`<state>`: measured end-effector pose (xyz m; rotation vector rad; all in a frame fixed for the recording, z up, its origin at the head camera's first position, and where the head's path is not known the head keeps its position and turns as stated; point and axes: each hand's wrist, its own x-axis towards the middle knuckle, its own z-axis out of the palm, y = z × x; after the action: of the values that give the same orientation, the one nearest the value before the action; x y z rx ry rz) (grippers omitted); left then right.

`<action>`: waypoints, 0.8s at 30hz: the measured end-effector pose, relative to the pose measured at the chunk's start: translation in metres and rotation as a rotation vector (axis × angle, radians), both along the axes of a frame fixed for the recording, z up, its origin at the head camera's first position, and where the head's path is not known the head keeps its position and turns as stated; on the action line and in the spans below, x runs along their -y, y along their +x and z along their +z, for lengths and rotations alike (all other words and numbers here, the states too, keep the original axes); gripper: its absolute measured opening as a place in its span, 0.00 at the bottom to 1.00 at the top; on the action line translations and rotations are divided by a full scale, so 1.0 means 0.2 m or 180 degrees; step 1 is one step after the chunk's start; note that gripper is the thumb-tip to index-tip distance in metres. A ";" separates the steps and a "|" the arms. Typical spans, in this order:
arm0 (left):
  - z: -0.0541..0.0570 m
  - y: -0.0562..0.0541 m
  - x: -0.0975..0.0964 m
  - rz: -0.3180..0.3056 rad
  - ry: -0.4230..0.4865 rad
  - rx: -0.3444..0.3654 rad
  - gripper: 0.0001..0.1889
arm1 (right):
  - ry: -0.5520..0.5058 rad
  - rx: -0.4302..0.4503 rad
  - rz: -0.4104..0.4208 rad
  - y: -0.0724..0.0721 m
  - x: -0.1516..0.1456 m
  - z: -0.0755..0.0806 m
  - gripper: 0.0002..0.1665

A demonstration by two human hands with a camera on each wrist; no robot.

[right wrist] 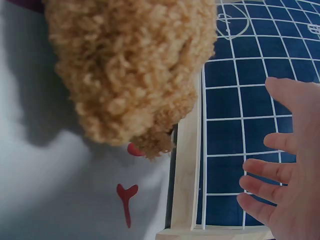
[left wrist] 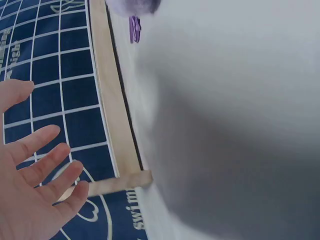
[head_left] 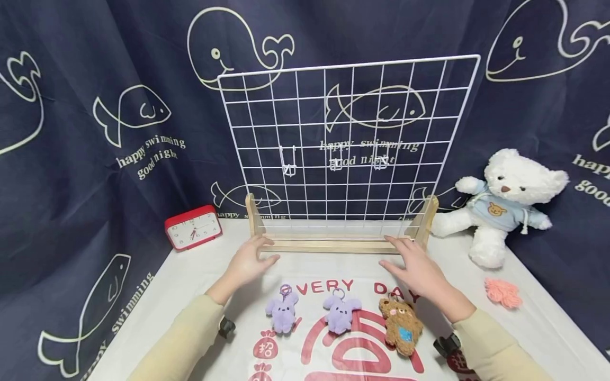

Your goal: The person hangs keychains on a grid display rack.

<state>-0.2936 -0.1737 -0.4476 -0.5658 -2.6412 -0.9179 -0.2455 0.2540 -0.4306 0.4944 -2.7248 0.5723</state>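
A white wire grid panel point(head_left: 352, 111) stands upright in a wooden base point(head_left: 329, 246). My left hand point(head_left: 250, 260) reaches toward the base's left end, its fingers spread and holding nothing, as the left wrist view also shows. At the right end my right hand point(head_left: 419, 270) has its fingertips close by the base, likewise spread and without a thing in them. Between my forearms lie two purple plush keychains, the left one point(head_left: 283, 313) and the middle one point(head_left: 340, 315), beside a brown bear keychain point(head_left: 402, 327) with a blue patch.
Three small hooks hang on the grid, at left point(head_left: 288, 168), middle point(head_left: 335, 164) and right point(head_left: 380, 161). A red alarm clock point(head_left: 194, 227) stands at the back left. On the right sit a white teddy bear point(head_left: 505, 206) and a pink clump point(head_left: 503, 293). Dark printed curtains point(head_left: 143, 47) enclose the table.
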 end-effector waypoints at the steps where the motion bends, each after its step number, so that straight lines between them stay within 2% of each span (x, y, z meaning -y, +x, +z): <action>1: -0.01 -0.01 0.01 0.0006 0.0073 0.0026 0.19 | -0.0017 0.0029 0.0016 0.00 0.00 0.00 0.40; 5: -0.04 -0.04 0.06 0.0112 0.0393 0.0250 0.12 | -0.0154 0.0182 0.0085 0.00 -0.01 -0.02 0.38; 9: -0.07 -0.08 0.11 0.0394 0.0650 0.0470 0.09 | -0.0394 0.0289 0.0175 0.00 -0.02 -0.03 0.34; 13: -0.08 -0.12 0.13 0.0741 0.0852 0.0575 0.12 | -0.0635 0.0398 0.0274 -0.01 -0.04 -0.05 0.31; 16: -0.07 -0.14 0.13 0.0924 0.0985 0.0607 0.16 | -0.0708 0.0441 0.0317 -0.01 -0.06 -0.05 0.29; 20: -0.06 -0.16 0.12 0.0992 0.1186 0.0673 0.24 | -0.0720 0.0459 0.0386 -0.01 -0.06 -0.06 0.25; 24: -0.07 -0.17 0.13 0.0898 0.1500 0.0780 0.29 | -0.0747 0.0554 0.0506 -0.03 -0.06 -0.07 0.19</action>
<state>-0.3269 -0.1988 -0.4612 0.0340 -2.4764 -1.5238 -0.2507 0.2656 -0.4439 0.6296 -2.7436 1.0062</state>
